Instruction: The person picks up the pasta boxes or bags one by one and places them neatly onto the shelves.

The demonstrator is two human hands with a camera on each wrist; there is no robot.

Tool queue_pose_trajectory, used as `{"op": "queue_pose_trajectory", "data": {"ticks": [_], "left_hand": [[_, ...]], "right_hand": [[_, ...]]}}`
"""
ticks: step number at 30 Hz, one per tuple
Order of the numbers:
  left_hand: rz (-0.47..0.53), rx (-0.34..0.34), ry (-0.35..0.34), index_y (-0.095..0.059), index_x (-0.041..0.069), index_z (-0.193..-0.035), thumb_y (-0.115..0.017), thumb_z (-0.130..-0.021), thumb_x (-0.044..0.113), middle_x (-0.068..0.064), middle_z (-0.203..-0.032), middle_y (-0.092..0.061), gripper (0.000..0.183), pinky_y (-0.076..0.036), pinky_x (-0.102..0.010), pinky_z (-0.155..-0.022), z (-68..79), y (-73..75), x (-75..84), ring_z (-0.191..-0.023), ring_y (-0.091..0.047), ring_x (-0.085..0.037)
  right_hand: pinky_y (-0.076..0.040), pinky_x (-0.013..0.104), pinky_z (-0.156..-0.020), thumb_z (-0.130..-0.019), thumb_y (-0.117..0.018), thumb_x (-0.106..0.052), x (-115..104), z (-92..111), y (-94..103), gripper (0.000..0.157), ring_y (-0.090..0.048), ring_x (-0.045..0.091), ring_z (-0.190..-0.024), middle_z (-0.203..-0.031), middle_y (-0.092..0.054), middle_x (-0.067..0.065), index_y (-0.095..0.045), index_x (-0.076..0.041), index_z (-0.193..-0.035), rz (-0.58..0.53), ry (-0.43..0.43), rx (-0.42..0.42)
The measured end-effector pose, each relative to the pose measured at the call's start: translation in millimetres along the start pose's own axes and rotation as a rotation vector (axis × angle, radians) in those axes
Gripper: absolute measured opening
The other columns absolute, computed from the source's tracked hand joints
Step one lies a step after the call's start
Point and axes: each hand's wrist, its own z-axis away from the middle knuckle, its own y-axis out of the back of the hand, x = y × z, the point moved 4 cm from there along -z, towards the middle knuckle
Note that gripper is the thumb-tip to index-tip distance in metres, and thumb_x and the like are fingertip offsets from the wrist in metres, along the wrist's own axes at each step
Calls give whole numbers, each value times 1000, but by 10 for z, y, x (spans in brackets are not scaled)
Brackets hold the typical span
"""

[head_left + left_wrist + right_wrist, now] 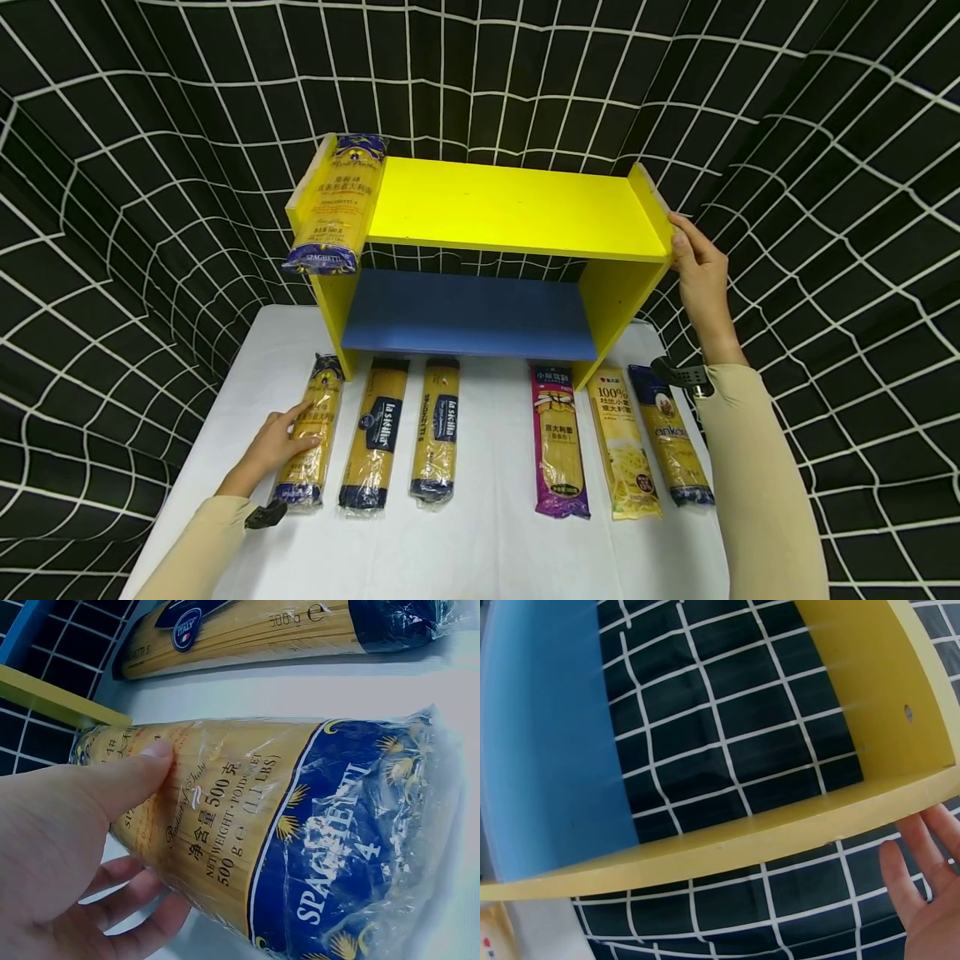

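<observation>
In the head view, my left hand (pixel 273 446) is at the leftmost spaghetti pack (pixel 321 417) on the white table. The left wrist view shows its thumb across the top of the pack (pixel 202 817) and the other fingers curled at the near side, gripping it. The blue end of the pack reads SPAGHETTI 4. At the right, my right hand (pixel 701 271) touches the outer side of the yellow shelf (pixel 517 204) near its upper corner. In the right wrist view, the fingers of that hand (pixel 934 877) are extended against the yellow side panel.
Another spaghetti pack (pixel 337 204) lies on the upper shelf's left end. Below is a blue shelf board (pixel 468 312). Along the table (pixel 487 533) lie two la sicilia packs (pixel 375 433), a purple-edged pasta pack (pixel 558 442), a yellow pack (pixel 624 442) and an ankara pack (pixel 671 437). Black gridded cloth surrounds everything.
</observation>
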Motion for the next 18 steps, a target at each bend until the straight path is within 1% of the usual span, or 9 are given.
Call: {"op": "queue_pose_trajectory", "data": {"ticks": [4,8,10,12,15,18], "left_hand": [[-21,-9,13,-33,3,-152,-75,-87,34,-39,-120,-53,83,-50,-59,-83,10,17,13,-104,-55,-47],[-49,-13,27,-33,4,-153,-78,-85,31,-42,-131,-51,85,-48,-64,-90,-4,20,57,-111,-55,-57],[-53,-12,31,-33,5,-153,-79,-83,30,-41,-137,-47,87,-48,-65,-91,-15,20,85,-113,-54,-60],[-45,-12,44,-34,7,-153,-81,-82,29,-41,-141,-44,88,-50,-63,-88,-28,19,115,-111,-55,-60],[-27,-6,48,-34,9,-153,-82,-79,26,-41,-141,-42,90,-52,-61,-84,-51,36,160,-106,-58,-59],[-15,-8,41,-34,10,-153,-83,-78,24,-42,-140,-42,91,-52,-62,-85,-72,50,175,-104,-59,-58]], "right_hand": [[-50,11,-81,-103,-51,-28,1,-7,-26,42,-61,2,-95,-136,-61,3,-55,-14,-142,-15,2,1],[-50,11,-80,-103,-51,-27,9,-7,-28,43,-61,2,-95,-137,-61,4,-54,-13,-143,-25,3,-5],[-50,11,-80,-103,-51,-28,16,-5,-29,42,-61,2,-95,-136,-61,3,-55,-14,-143,-24,2,-5],[-50,11,-80,-103,-51,-28,20,-5,-28,42,-61,3,-95,-135,-62,2,-55,-15,-143,-18,2,-5],[-50,12,-80,-103,-51,-28,24,-8,-23,41,-60,3,-94,-133,-62,1,-56,-16,-142,-16,4,-1],[-49,12,-80,-103,-52,-28,28,-14,-15,41,-60,4,-93,-132,-62,2,-56,-16,-142,-30,1,0]]}}
